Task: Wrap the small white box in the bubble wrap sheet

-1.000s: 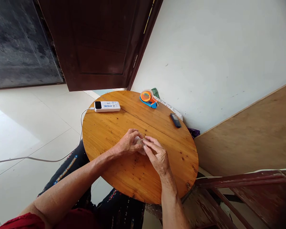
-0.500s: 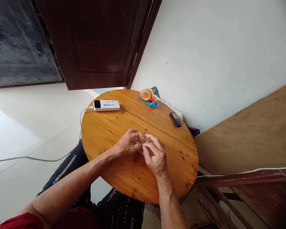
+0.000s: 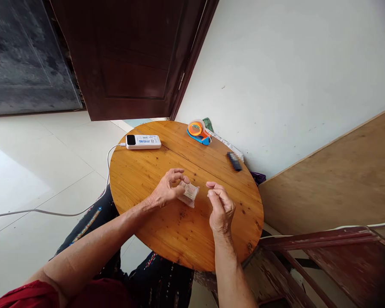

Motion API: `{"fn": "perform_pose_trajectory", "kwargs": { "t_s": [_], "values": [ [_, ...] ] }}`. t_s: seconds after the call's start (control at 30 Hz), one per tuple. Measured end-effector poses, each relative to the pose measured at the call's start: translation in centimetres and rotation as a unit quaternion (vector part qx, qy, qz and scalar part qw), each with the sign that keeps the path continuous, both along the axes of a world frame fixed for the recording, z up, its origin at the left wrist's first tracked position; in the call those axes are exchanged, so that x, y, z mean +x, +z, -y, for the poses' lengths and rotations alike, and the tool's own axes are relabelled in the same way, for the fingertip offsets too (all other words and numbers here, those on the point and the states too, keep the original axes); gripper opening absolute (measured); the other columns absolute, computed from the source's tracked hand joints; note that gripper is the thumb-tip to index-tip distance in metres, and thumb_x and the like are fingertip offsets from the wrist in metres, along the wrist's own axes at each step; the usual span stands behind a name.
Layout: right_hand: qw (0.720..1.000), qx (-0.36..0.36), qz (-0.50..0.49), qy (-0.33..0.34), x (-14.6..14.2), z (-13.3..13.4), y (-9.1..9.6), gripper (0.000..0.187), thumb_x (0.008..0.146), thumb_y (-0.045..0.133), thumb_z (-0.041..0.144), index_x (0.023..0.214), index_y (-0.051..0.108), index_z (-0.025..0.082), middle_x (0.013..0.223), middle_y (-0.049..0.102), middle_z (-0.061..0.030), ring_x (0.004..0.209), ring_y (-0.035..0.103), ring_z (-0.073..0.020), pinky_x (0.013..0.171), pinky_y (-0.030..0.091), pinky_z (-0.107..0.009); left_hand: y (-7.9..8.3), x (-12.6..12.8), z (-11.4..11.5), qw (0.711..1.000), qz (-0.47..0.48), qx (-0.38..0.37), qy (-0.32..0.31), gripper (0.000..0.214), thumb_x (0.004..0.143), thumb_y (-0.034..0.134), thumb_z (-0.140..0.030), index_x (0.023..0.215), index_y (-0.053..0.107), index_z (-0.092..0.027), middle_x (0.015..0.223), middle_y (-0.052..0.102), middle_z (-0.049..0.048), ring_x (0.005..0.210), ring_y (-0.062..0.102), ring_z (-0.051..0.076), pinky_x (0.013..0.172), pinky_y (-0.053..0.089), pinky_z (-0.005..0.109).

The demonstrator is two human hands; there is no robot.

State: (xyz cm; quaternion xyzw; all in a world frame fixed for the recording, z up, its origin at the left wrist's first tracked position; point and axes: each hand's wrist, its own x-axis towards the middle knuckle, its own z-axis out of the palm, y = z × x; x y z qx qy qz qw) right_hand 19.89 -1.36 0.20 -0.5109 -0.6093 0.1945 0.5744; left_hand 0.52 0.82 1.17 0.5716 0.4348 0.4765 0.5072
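Observation:
A small clear plastic packet with faint reddish print lies near the middle of the round wooden table. My left hand is beside its left edge, fingers curved and the thumb apart from them; the thumb and a fingertip overlap the packet in view. To the right of the packet, my right hand is raised a little, with thumb and forefinger pinched together. Whatever that pinch holds, if anything, is too small to make out.
A white power bank with a cable sits at the table's far left. An orange and blue tape dispenser stands at the back, near the wall. A blurred dark object lies at the right edge.
My hands were together over the packet and have parted. The right hand has moved to the right in a pinch; the left fingers have loosened, leaving the packet in plain view.

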Motion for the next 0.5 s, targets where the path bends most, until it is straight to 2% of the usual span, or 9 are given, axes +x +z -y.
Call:
{"fn": "perform_pose_trajectory", "kwargs": {
  "t_s": [0.07, 0.13, 0.23, 0.37, 0.5],
  "values": [
    [0.999, -0.009, -0.05, 0.0, 0.1, -0.2, -0.3, 0.02, 0.083, 0.061, 0.035, 0.07, 0.059, 0.021, 0.099, 0.07, -0.008, 0.099, 0.064, -0.0247, 0.09, 0.047, -0.04, -0.2, -0.2, -0.5, 0.992, 0.101, -0.056, 0.05, 0.024, 0.062, 0.056, -0.02, 0.082, 0.068, -0.016, 0.124, 0.062, 0.009, 0.117, 0.057, 0.026, 0.089, 0.051, 0.033],
    [0.996, -0.025, -0.083, 0.01, 0.2, -0.3, -0.4, 0.018, 0.082, 0.064, 0.037, 0.075, 0.061, 0.02, 0.103, 0.07, -0.0085, 0.101, 0.065, -0.0255, 0.093, 0.047, -0.042, -0.5, -0.4, -1.0, 0.97, 0.189, -0.126, 0.089, 0.022, 0.06, 0.06, -0.025, 0.078, 0.066, -0.015, 0.105, 0.068, 0.008, 0.099, 0.063, 0.022, 0.075, 0.051, 0.028],
    [0.996, -0.056, -0.052, 0.055, 0.3, -0.3, -0.3, 0.017, 0.08, 0.066, 0.037, 0.084, 0.064, 0.021, 0.116, 0.068, -0.0107, 0.114, 0.061, -0.0283, 0.098, 0.044, -0.045, -1.0, -0.5, -1.6, 0.941, 0.26, -0.181, 0.116, 0.024, 0.056, 0.066, -0.029, 0.075, 0.064, -0.015, 0.085, 0.066, 0.0039, 0.078, 0.062, 0.015, 0.064, 0.046, 0.023],
    [0.987, -0.071, 0.08, 0.117, 0.1, -0.1, 0.1, 0.024, 0.077, 0.069, 0.035, 0.099, 0.066, 0.023, 0.13, 0.063, -0.0115, 0.125, 0.055, -0.0289, 0.104, 0.041, -0.047, -1.1, -0.3, -1.6, 0.948, 0.242, -0.169, 0.121, 0.024, 0.055, 0.066, -0.029, 0.075, 0.063, -0.016, 0.073, 0.061, -0.0002, 0.065, 0.057, 0.011, 0.059, 0.043, 0.021],
    [0.98, -0.045, 0.158, 0.112, -0.4, 0.0, 0.2, 0.02, 0.076, 0.07, 0.03, 0.094, 0.066, 0.024, 0.129, 0.063, -0.0109, 0.121, 0.058, -0.0279, 0.105, 0.043, -0.047, -0.9, 0.3, -0.9, 0.974, 0.159, -0.147, 0.061, 0.018, 0.062, 0.062, -0.023, 0.077, 0.061, -0.015, 0.063, 0.058, -0.004, 0.054, 0.05, 0.008, 0.055, 0.041, 0.021]
  ]
}}
